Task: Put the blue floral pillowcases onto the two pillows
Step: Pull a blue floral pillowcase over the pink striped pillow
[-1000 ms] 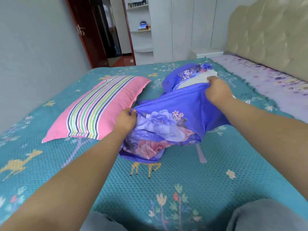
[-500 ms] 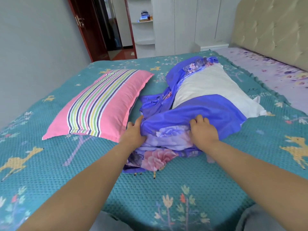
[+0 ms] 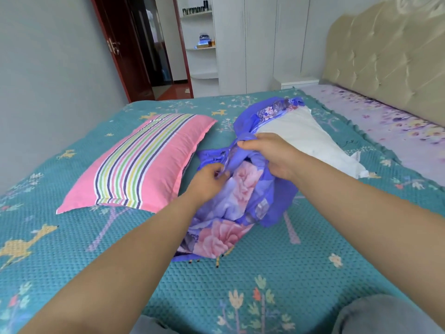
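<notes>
A blue floral pillowcase (image 3: 231, 213) lies bunched in the middle of the bed. My left hand (image 3: 207, 182) pinches its cloth at the left, and my right hand (image 3: 269, 155) grips a gathered blue fold above it. Behind my right hand lies a white pillow (image 3: 310, 138), bare on its near part. More blue floral cloth (image 3: 269, 112) wraps its far end; whether that is a second case I cannot tell. A pink striped pillow (image 3: 142, 162) lies to the left, uncovered.
The bed has a teal quilted cover (image 3: 240, 285) with animal and tree patterns. A lilac sheet (image 3: 375, 121) and beige padded headboard (image 3: 390, 56) are at the right. White wardrobe, shelves and a dark red door stand beyond the bed. My knees show at the bottom edge.
Both hands lifted off the flattened pillowcase and gathered it up. My right hand rose and moved toward the white pillow with a bunched fold; my left hand now pinches cloth below it.
</notes>
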{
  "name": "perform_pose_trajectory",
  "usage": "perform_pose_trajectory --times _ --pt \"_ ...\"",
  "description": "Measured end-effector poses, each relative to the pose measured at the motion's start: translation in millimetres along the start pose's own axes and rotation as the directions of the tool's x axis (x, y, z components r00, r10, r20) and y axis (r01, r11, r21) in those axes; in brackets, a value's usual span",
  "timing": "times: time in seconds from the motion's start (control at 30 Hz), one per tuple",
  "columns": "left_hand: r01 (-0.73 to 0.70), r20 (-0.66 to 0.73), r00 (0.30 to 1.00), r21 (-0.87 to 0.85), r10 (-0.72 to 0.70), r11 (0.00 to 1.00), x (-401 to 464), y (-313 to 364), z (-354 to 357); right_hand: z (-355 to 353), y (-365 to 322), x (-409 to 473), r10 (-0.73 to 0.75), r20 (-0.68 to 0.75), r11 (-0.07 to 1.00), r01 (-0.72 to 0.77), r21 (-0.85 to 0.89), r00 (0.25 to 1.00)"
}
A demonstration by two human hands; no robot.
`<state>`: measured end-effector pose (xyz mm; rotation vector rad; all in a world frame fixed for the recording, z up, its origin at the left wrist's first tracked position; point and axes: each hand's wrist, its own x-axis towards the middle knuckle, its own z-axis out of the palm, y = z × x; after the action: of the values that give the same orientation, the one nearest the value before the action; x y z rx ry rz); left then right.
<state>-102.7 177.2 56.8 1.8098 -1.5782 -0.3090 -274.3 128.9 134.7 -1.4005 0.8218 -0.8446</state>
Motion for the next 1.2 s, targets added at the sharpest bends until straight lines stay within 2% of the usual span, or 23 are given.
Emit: perform_pose_trajectory --times 0.07,0.1,0.13,0.17,0.2,0.3,0.37,0.4,0.5,0.53,0.57,0.63,0.67,0.73,0.77,0.8,0.87,0.9,0.97,1.03,1.1,1.17,1.2 --pt "0.063 -0.135 0.987 -0.208 -0.092 0.976 8 14 -17 -12 -11 0 -0.056 0.059 0.904 0.075 -0.422 0.997" --pt "0.068 -0.184 0.976 -0.240 -0.114 0.968 12 18 -27 -21 -14 0 -0.052 0.076 0.732 0.090 -0.676 0.996" --pt "0.062 -0.231 0.967 -0.206 -0.110 0.977 14 23 -40 -30 -18 0 -0.046 0.074 0.476 0.086 -0.875 0.996" --pt "0.050 -0.277 0.957 -0.149 -0.091 0.988 17 25 -50 -39 -19 2 -0.024 0.047 0.244 0.052 -0.968 0.999" --pt "0.047 -0.309 0.948 -0.090 -0.072 0.995 19 31 -61 -47 -20 3 -0.011 -0.010 0.094 -0.009 -0.996 1.000" --pt "0.075 -0.338 0.941 0.124 -0.029 0.989 25 40 -91 -61 -31 4 -0.008 -0.166 -0.068 -0.166 -0.984 0.986" --pt "0.143 -0.390 0.920 0.242 -0.039 0.960 25 40 -113 -74 -41 8 0.050 -0.247 -0.015 -0.247 -0.969 0.968" --pt "0.179 -0.435 0.899 0.269 -0.046 0.946 24 37 -122 -79 -47 8 0.091 -0.291 0.087 -0.298 -0.950 0.953" --pt "0.205 -0.577 0.817 0.275 -0.009 0.939 17 33 -137 -84 -49 19 0.125 -0.324 0.638 -0.326 -0.698 0.938" --pt "0.183 -0.637 0.771 0.243 0.015 0.953 16 33 -140 -79 -48 25 0.044 -0.331 0.832 -0.218 -0.510 0.942" --pt "0.149 -0.701 0.712 0.192 0.030 0.970 15 36 -143 -71 -51 29 -0.055 -0.354 0.945 -0.066 -0.321 0.934" --pt "0.081 -0.807 0.591 0.066 0.005 0.995 16 45 -153 -54 -59 36 -0.223 -0.422 0.975 0.207 -0.083 0.879" --pt "0.054 -0.842 0.540 0.026 -0.008 0.998 16 50 -157 -48 -63 37 -0.318 -0.448 0.948 0.294 -0.123 0.835" --pt "0.070 -0.850 0.526 0.058 0.012 0.996 14 58 -159 -46 -68 37 -0.482 -0.379 0.831 0.275 -0.484 0.790" --pt "0.104 -0.812 0.582 0.131 0.047 0.986 12 58 -156 -50 -67 35 -0.482 -0.301 0.690 0.146 -0.709 0.823" --pt "0.134 -0.724 0.685 0.229 0.077 0.964 11 54 -147 -59 -63 36 -0.388 -0.234 0.488 -0.017 -0.873 0.891" --pt "0.142 -0.363 0.931 0.447 0.034 0.883 7 43 -120 -76 -46 24 -0.196 -0.236 0.131 -0.213 -0.968 0.952" --pt "0.108 -0.152 0.988 0.515 -0.034 0.850 1 36 -102 -82 -35 15 -0.119 -0.274 0.040 -0.271 -0.962 0.954" --pt "0.038 0.136 0.984 0.474 -0.116 0.880 -16 24 -60 -94 -5 1 0.031 -0.311 -0.062 -0.309 -0.949 0.950" --pt "0.014 0.303 0.944 0.350 -0.128 0.937 -33 13 -22 -98 26 -13 0.238 -0.275 -0.186 -0.235 -0.954 0.931" --pt "0.026 0.523 0.826 0.337 -0.210 0.941 -45 6 7 -99 58 -21 0.314 -0.286 -0.289 -0.195 -0.937 0.905" --pt "0.066 0.684 0.670 0.331 -0.288 0.941 -48 3 26 -104 87 -23 0.254 -0.300 -0.257 -0.235 -0.937 0.920" --pt "0.075 0.704 0.644 0.330 -0.298 0.941 -47 2 29 -104 96 -24 0.228 -0.301 -0.224 -0.250 -0.942 0.926"
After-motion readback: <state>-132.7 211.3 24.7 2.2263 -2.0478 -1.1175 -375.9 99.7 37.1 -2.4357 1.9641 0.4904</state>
